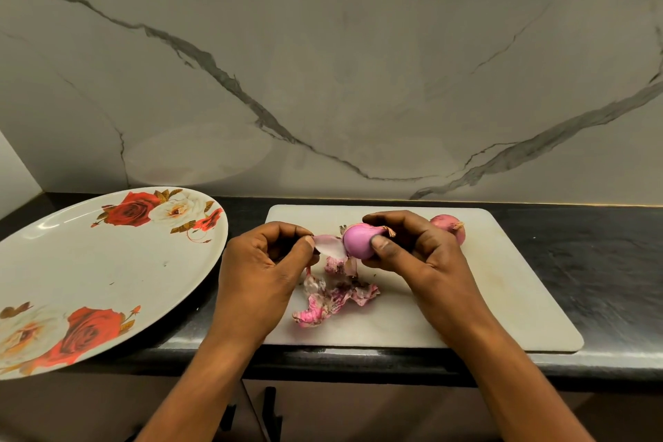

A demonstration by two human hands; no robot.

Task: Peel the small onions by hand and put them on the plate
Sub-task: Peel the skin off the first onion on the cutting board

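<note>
Both hands busy: right hand [412,251] grips onion [360,240]; left hand [265,262] pinches skin [332,244]

No legible text, label, brand, number or sign on any surface; the plate [107,262] at 9 o'clock bears printed roses only (a pattern, not lettering).

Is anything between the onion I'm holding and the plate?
Only the left hand, pinching a strip of skin attached to the onion; the counter gap up to the plate shows nothing else.
</note>
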